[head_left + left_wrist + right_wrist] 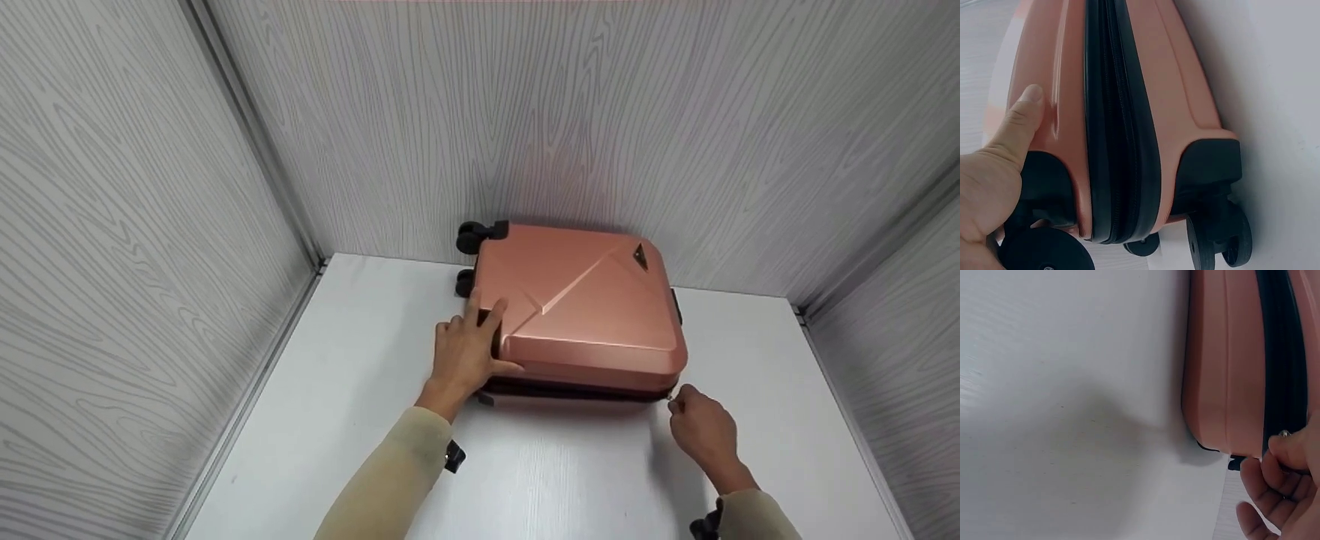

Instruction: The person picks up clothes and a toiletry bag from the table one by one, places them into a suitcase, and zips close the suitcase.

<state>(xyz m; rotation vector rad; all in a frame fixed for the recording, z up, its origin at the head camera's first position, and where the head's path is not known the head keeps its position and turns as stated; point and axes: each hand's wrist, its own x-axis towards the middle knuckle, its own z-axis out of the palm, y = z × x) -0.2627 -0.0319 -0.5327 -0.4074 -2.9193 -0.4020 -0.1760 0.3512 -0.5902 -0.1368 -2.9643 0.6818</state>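
A rose-pink hard-shell suitcase (pixel 592 296) lies flat on the white surface, its black wheels (pixel 471 238) pointing left. My left hand (pixel 461 352) rests on its near left corner with fingers spread over the shell; in the left wrist view the straight thumb (pixel 1026 109) presses the shell above a wheel mount. A dark zipper band (pixel 1112 124) runs round the side. At the near right corner my right hand (pixel 703 426) pinches a small zipper pull, whose metal bit (pixel 1284 433) shows beside the thumb in the right wrist view. The fingers hide most of the pull.
The white tabletop (pixel 300 420) is bounded by a grey wood-grain back panel (pixel 420 135) and side panels (pixel 120 247), (pixel 892 360) with metal edge strips. The suitcase stands close to the back panel. A dark handle (pixel 676 306) juts from its right side.
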